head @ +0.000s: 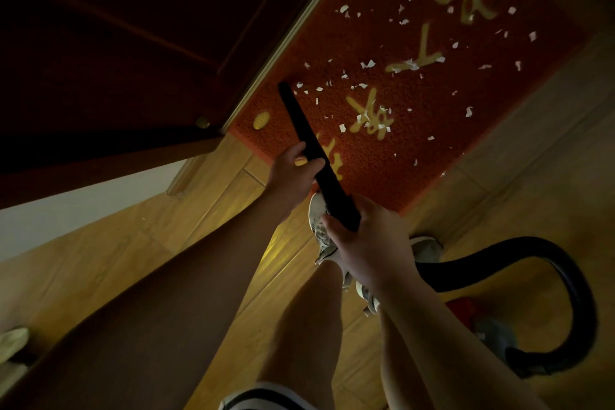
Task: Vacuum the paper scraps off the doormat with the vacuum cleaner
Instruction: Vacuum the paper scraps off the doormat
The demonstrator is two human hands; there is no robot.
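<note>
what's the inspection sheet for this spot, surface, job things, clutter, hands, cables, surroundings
surface: wood floor, red doormat beside the door
job's things: white paper scraps spread over the mat; black vacuum tube, tip near the mat's door edge
clutter: a pale shoe, blurred, at lower left
grips: left hand and right hand both hold the tube
cables: black hose loops to the vacuum body; no cord seen
surroundings: dark door, dim light

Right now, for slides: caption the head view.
Left hand and right hand grip the vacuum wand, pointed at paper scraps on the doormat.
</note>
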